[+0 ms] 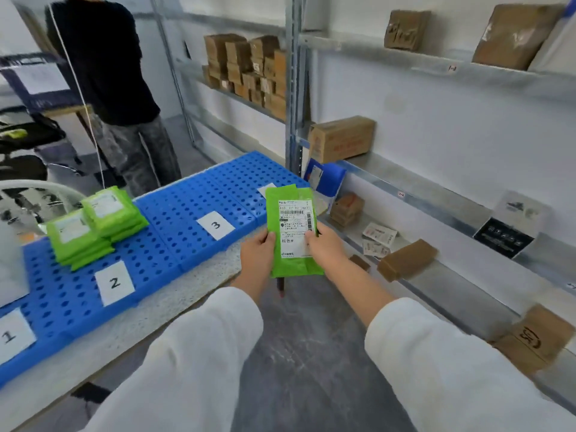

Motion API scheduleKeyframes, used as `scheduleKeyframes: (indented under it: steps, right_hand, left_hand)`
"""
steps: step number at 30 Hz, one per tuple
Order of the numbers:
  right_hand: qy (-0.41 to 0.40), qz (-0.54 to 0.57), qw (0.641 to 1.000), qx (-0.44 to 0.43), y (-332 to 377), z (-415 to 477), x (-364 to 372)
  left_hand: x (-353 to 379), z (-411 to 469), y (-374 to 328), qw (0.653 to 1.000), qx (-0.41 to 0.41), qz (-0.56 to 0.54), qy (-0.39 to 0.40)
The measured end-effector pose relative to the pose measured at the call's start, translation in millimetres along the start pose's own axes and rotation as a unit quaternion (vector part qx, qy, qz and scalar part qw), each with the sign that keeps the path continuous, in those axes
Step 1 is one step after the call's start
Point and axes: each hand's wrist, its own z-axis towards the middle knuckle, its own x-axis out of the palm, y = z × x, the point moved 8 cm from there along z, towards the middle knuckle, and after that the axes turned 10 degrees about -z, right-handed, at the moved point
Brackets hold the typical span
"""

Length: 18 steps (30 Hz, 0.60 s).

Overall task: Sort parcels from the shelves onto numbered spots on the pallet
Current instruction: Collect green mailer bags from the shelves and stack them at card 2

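Fingers [270, 239]: curled round the long edges of the green parcel, thumbs pressed on its printed label.
Left hand [257, 255]: grips the parcel's left edge; white sleeve behind it.
Right hand [325, 247]: grips the parcel's right edge, thumb on the label; white sleeve.
Green parcel [293, 244]: flat mailer held in the air, label side up, over the grey floor between the pallet and the shelves.
Pallet [174, 213]: blue perforated panels to the left, lying on a speckled surface [187, 291].
Number cards: 1 [12, 336], 2 [114, 282] and 3 [215, 225] along the near edge.
Stacked green parcels [96, 222]: two piles on the pallet, just behind card 2.
Shelves [420, 188]: metal, to the right, holding brown cartons [343, 138].
Bystander [106, 57]: dark top, standing beyond the pallet.
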Motion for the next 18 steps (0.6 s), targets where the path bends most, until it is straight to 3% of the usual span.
scheduleKeyframes:
  steps: [4,8,18]
  right_hand:
    - [0.012,-0.008,0.999,-0.032,66.1,-5.5,47.6]
    - [0.052,-0.029,0.996,-0.072,135.0,3.2,115.7]
    - [0.166,-0.041,0.978,-0.124,266.6,5.8,304.2]
  left_hand:
    - [-68.7,11.4,-48.8,0.998,0.036,0.038,-0.036]
    - [-151.4,28.5,-80.5,0.996,0.036,-0.004,-0.088]
    - [-369.1,73.1,-81.6,0.967,-0.024,-0.038,-0.25]
